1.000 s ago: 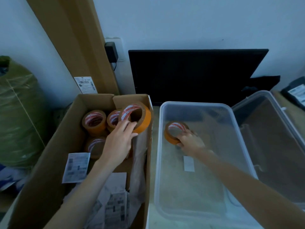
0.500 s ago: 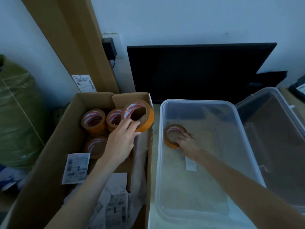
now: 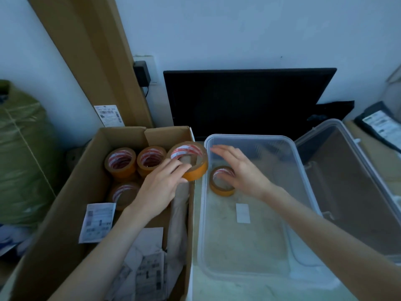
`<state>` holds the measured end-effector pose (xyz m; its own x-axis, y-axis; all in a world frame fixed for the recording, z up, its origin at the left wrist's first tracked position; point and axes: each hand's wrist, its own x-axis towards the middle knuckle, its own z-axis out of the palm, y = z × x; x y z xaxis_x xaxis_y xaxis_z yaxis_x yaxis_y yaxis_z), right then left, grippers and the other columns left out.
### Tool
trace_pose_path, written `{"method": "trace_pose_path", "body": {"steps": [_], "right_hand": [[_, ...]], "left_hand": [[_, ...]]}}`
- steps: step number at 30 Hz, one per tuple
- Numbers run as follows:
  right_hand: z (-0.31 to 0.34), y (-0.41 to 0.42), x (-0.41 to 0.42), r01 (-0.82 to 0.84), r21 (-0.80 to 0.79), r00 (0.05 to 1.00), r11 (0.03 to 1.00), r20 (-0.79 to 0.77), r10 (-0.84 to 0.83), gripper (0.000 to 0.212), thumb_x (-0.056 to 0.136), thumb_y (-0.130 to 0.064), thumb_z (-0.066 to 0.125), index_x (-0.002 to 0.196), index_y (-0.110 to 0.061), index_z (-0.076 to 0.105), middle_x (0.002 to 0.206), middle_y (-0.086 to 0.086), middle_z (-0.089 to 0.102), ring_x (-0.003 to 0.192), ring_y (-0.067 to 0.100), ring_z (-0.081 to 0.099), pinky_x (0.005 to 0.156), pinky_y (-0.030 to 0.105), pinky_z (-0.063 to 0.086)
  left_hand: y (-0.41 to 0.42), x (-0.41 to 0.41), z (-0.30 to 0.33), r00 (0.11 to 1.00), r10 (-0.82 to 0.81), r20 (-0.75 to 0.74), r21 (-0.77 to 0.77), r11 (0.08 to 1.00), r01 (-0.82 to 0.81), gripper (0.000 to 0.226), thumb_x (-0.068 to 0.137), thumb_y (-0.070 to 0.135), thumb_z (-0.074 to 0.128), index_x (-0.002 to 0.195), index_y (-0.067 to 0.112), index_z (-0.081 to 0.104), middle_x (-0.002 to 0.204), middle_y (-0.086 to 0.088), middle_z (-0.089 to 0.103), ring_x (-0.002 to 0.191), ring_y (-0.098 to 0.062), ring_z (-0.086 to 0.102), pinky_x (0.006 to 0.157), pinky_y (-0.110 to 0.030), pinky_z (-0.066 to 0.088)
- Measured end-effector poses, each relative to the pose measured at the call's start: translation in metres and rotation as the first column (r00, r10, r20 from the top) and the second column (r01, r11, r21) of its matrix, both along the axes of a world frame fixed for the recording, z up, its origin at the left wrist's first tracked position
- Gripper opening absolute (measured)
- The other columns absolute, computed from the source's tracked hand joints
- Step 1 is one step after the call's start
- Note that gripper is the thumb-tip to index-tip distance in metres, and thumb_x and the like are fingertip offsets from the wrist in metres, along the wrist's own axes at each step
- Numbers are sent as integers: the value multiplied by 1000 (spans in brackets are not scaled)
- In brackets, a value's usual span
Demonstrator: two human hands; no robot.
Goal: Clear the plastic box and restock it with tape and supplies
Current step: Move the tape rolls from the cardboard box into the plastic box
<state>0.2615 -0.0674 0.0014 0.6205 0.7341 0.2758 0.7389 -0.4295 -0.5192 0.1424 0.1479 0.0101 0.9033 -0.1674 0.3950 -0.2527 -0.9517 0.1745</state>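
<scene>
the left hand [image 3: 161, 187] has its fingers curled round a roll of orange-brown tape [image 3: 189, 160], lifted and tilted at the right wall of the cardboard box [image 3: 71, 198]. the right hand [image 3: 240, 170] hangs with fingers spread and loose, gripping nothing, above a second roll [image 3: 222, 180] lying flat on the floor of the plastic box [image 3: 249, 270], near its far-left corner. whether the fingertips touch that roll, i cannot tell.

this looks like restocking: the clear box appears emptied, with one roll in. next, i'd guess, the lifted roll must clear both rims and settle beside the first, or pass to the free hand.

three more rolls [image 3: 121, 161] sit at the carton's far end, glossy bands on card cores printed red and white. the box is clear, thin-walled, round-cornered; the carton matte, with paper slips [image 3: 97, 221] near its front.
</scene>
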Motion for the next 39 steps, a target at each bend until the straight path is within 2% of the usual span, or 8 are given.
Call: {"method": "trace_pose_path", "body": {"steps": [3, 6, 12, 16, 19, 24, 31, 39], "right_hand": [[8, 3, -8, -101, -23, 993, 995, 61, 102, 62, 86, -13, 64, 142, -25, 39, 149, -2, 36, 129, 23, 38, 104, 41, 38], [8, 1, -8, -118, 1, 990, 993, 82, 118, 38, 85, -16, 63, 121, -21, 55, 144, -3, 43, 127, 23, 40, 96, 50, 42], [11, -9, -12, -100, 16, 992, 995, 83, 98, 29, 82, -12, 69, 110, -10, 62, 129, 4, 56, 125, 26, 43, 101, 43, 41], [5, -18, -14, 13, 73, 995, 997, 102, -21, 32, 75, -9, 74, 106, -4, 65, 116, 8, 62, 112, 32, 53, 93, 38, 44], [-4, -29, -13, 165, 122, 984, 979, 46, -172, 31, 72, -8, 78, 100, -3, 67, 107, 7, 65, 104, 33, 55, 87, 35, 44], [-28, -36, -2, 401, -116, 913, 909, -30, -407, 32, 81, -19, 73, 110, -10, 65, 113, 2, 63, 111, 28, 45, 85, 36, 42], [-69, -22, 15, 342, -396, 923, 852, -27, -383, 36, 85, -21, 66, 120, -16, 60, 131, -3, 54, 121, 25, 39, 90, 33, 41], [-102, -4, 10, 334, -416, 926, 846, -25, -378, 27, 82, -16, 63, 108, -11, 63, 120, 1, 56, 122, 26, 39, 87, 39, 48]], "left_hand": [[-8, 1, 7, 997, -72, -15, 26, 997, 72, 47, 73, -1, 77, 116, 9, 62, 108, -3, 60, 105, -14, 48, 80, -21, 47], [-13, 3, 10, 994, -112, -4, 32, 993, 113, 45, 74, -1, 76, 115, 11, 61, 108, -2, 60, 106, -13, 46, 83, -25, 47], [-21, 1, 13, 991, -134, 30, -3, 991, 134, 33, 84, 8, 68, 115, 12, 61, 113, -2, 60, 108, -15, 49, 87, -30, 48], [-23, 2, 13, 995, -51, 83, -90, 994, 59, 33, 92, 15, 58, 125, 13, 59, 127, -1, 55, 123, -13, 46, 104, -26, 36], [-19, 1, 11, 994, 52, 91, -193, 981, -34, 33, 94, 15, 55, 126, 13, 59, 128, -1, 55, 123, -11, 46, 104, -24, 35], [-10, -1, 2, 989, 138, 47, -251, 960, -122, 30, 95, 13, 53, 124, 15, 59, 122, -1, 55, 116, -7, 45, 95, -18, 35], [-1, 3, -12, 987, 162, -23, -237, 958, -163, 25, 96, 14, 52, 119, 16, 60, 115, 0, 58, 109, -4, 46, 89, -13, 34], [10, 5, -23, 979, 195, -64, -242, 948, -205, 24, 96, 14, 51, 118, 17, 60, 116, 2, 56, 110, -6, 46, 89, -16, 35]]}}
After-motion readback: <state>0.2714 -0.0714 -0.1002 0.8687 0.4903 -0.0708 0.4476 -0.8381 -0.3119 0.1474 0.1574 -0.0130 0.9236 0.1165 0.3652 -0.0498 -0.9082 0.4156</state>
